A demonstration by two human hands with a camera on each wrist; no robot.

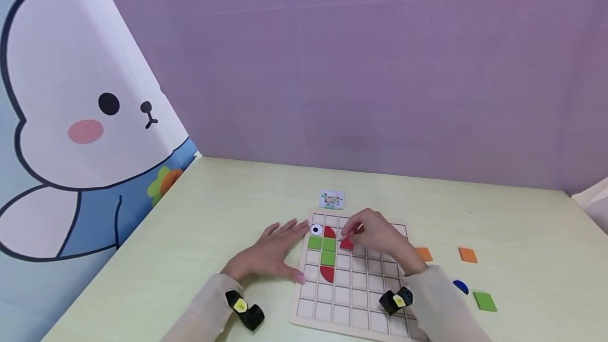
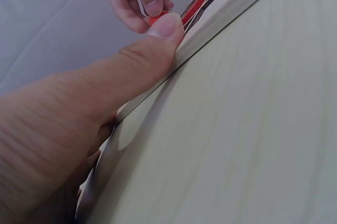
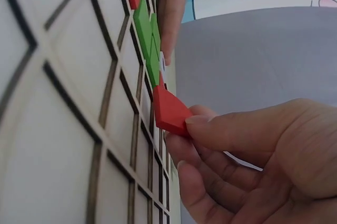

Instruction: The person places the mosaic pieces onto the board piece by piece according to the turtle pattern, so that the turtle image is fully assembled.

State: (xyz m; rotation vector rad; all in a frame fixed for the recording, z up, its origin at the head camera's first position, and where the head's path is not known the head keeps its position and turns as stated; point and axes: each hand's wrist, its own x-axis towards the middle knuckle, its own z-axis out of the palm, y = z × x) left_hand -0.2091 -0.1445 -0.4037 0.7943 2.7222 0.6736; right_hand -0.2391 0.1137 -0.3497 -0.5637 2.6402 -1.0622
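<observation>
My right hand (image 1: 375, 231) pinches a red quarter-circle tile (image 3: 171, 110) between thumb and fingers, close over the wooden grid board (image 1: 324, 293). Spread along the board's left edge is my left hand (image 1: 273, 252), fingers straight, its thumb at the rim in the left wrist view. In the board's left columns sit a white tile with a black eye dot (image 1: 316, 230), a red quarter-circle (image 1: 330, 232) beside it, several green squares (image 1: 328, 258) below, and another red quarter-circle (image 1: 327, 274) under those.
Behind the board lies a small picture card (image 1: 331, 199). To its right on the table are two orange tiles (image 1: 467, 255), a blue rounded tile (image 1: 461, 286) and a green square (image 1: 485, 301). A purple partition (image 1: 361, 67) stands at the table's back.
</observation>
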